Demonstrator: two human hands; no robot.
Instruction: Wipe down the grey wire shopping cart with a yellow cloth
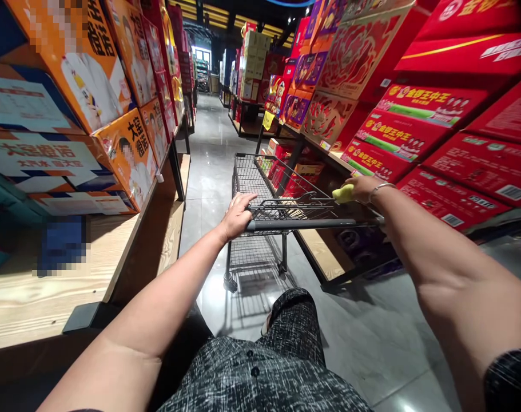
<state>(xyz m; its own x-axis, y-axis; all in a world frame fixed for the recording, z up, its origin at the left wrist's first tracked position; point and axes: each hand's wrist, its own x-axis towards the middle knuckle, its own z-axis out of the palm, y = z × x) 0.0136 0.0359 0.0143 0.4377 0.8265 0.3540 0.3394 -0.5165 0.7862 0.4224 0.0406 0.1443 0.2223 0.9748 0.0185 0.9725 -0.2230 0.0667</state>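
Observation:
A wire shopping cart stands in a shop aisle in front of me. My left hand is closed round the left end of its dark handle bar. My right hand rests at the right end of the cart, fingers closed on a small yellow cloth. A bracelet circles my right wrist. The cart's basket looks empty.
Wooden shelving with orange boxes lines the left. Red boxes fill slanted shelves on the right, close to the cart. A glossy tiled aisle runs ahead toward stacked cartons. My patterned clothing shows at the bottom.

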